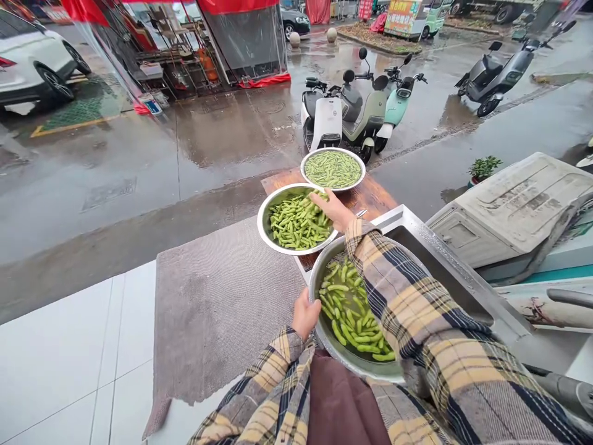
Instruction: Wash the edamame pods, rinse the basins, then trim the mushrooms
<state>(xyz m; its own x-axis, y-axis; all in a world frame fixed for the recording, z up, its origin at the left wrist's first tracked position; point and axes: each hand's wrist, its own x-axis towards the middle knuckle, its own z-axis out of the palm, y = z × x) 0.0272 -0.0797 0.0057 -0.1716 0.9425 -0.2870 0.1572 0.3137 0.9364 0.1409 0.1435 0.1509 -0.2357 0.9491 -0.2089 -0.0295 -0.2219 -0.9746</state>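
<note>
In the head view, my left hand (306, 314) is closed on the left rim of a large metal basin (323, 339). Green edamame pods (347, 312) lie in water in this basin, partly covered by my right sleeve. My right hand (337, 210) reaches past it to a second metal bowl (265, 232), heaped with edamame pods (296, 224). Its fingers are apart over the right side of the heap, touching or just above the pods; their undersides are hidden.
A third bowl (306, 173) of smaller-looking green pods stands behind on a wooden board (377, 196). Right of the basin is a steel sink (407, 225). A grey mat (217, 309) lies to the left. Parked scooters (328, 120) stand on wet pavement beyond.
</note>
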